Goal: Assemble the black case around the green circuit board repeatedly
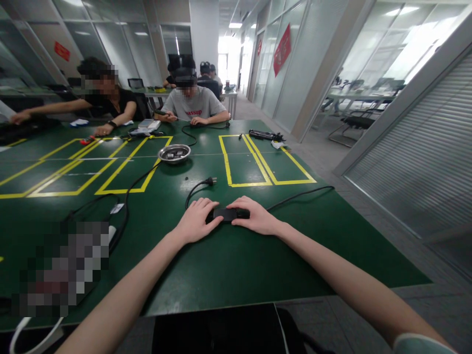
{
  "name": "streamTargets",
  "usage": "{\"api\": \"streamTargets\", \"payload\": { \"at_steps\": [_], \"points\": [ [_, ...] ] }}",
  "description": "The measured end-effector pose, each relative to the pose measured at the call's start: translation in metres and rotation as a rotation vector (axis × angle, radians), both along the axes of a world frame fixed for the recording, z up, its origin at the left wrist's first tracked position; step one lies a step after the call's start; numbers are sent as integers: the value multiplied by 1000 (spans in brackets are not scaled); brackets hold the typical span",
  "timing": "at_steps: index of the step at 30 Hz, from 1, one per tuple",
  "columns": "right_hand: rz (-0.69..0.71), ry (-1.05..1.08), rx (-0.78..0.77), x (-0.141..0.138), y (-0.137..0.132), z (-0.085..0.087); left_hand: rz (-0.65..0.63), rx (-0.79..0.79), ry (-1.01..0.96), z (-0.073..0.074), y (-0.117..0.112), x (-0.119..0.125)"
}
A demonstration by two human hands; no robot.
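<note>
A small black power adapter (227, 214) lies on the green table (228, 265) in front of me. My left hand (197, 220) rests on its left end, fingers curled over it. My right hand (254, 216) covers its right end, fingers closed around it. One black cable runs from the adapter to a plug (211, 181) lying just beyond my left hand. Another cable (300, 194) trails off to the right towards the table edge.
A metal bowl (174, 153) with small parts stands further back, amid yellow tape rectangles (254, 164). Black cables and a white power strip (112, 231) lie at the left. Two people sit at the far side of the table. A black tool (265, 134) lies at the back right.
</note>
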State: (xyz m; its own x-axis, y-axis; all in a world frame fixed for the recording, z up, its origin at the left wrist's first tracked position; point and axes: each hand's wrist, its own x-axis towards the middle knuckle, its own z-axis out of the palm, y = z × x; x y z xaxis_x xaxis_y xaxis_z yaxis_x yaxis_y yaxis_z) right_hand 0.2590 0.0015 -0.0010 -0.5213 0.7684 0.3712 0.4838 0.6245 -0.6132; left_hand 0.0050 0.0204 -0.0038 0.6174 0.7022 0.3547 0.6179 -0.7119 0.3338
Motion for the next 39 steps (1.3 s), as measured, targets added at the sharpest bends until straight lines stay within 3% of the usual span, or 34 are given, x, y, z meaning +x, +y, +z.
{"api": "streamTargets", "payload": {
  "at_steps": [4,14,21,28,36,39],
  "points": [
    [-15,-24,143,-3,-1,-3,-26,33,68,-1,3,-1],
    [-104,-137,252,-7,2,-9,-1,184,70,4,-6,9],
    [-82,-101,317,-9,1,-12,-10,153,72,3,-7,10],
    [-89,-141,334,-10,2,-8,-7,82,5,6,-8,11],
    [-84,-86,238,-8,5,-10,25,7,-49,1,-4,8],
    [-134,-56,194,-7,6,-10,-39,-1,-5,2,-2,1]
  ]
}}
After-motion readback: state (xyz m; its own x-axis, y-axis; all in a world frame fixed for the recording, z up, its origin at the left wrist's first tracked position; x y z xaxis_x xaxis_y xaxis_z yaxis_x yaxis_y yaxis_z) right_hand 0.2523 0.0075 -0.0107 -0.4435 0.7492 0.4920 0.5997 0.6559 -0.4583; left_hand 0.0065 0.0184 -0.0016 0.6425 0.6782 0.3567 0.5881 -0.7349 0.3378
